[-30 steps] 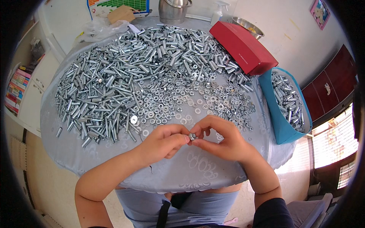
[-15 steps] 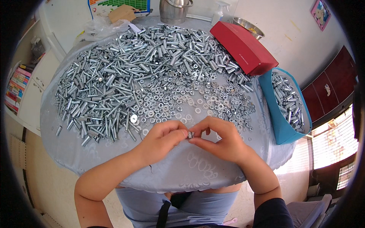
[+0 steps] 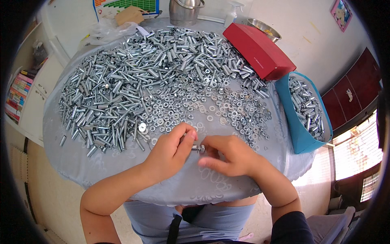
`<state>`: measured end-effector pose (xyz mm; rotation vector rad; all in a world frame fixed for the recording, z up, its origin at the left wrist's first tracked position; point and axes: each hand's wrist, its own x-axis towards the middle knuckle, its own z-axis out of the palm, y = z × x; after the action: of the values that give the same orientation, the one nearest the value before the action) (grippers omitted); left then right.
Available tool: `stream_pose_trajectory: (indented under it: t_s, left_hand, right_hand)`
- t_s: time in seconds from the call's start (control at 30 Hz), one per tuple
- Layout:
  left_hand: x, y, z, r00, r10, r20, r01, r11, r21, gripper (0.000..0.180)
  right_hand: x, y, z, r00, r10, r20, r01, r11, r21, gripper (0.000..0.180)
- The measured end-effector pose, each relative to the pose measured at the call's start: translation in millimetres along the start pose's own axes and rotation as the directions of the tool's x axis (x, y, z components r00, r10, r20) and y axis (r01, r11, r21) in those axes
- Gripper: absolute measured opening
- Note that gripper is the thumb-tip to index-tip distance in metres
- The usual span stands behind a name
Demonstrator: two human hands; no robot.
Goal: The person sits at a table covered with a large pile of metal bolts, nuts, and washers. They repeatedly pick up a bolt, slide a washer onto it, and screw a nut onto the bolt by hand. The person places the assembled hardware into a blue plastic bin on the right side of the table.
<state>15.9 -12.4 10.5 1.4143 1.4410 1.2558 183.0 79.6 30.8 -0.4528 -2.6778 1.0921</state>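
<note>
My left hand (image 3: pixel 170 152) pinches a short silver bolt (image 3: pixel 198 148) at the near middle of the round table (image 3: pixel 65 158). My right hand (image 3: pixel 229 154) meets it from the right, fingertips on a small nut at the bolt's end. Both hands hover just above the grey tablecloth. Behind them spreads a wide heap of silver bolts and sleeves (image 3: pixel 134 85), with loose nuts and washers (image 3: pixel 207 107) closest to my fingers.
A blue bin (image 3: pixel 302 130) holding several assembled bolts stands at the table's right edge. A red box (image 3: pixel 260 51) lies at the back right. A metal pot (image 3: pixel 185 11), a spray bottle (image 3: pixel 232 14) and a steel bowl (image 3: pixel 264 26) sit at the far edge.
My hands have stayed at the same spot; the right fingers have shifted on the nut, turning it against the bolt held in the left.
</note>
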Motion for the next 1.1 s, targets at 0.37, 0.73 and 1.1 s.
stream_pose_trajectory:
  t_s: [0.37,0.73,1.1]
  left_hand:
    - [0.9,-10.6,1.1,0.997,0.076,0.033,-0.079,0.994,0.071,0.016]
    - [1.5,-8.7,2.1,0.994,0.107,0.024,-0.108,0.990,0.086,0.016]
    - [2.0,-11.1,2.5,0.995,0.097,0.040,-0.100,0.991,0.093,0.016]
  right_hand:
    - [1.3,-2.8,-1.5,0.998,-0.031,-0.053,0.031,0.999,-0.013,0.031]
    - [0.3,9.3,1.7,0.985,-0.161,-0.069,0.156,0.985,-0.077,0.024]
    - [0.5,11.6,4.9,0.968,-0.209,-0.138,0.195,0.975,-0.110,0.019]
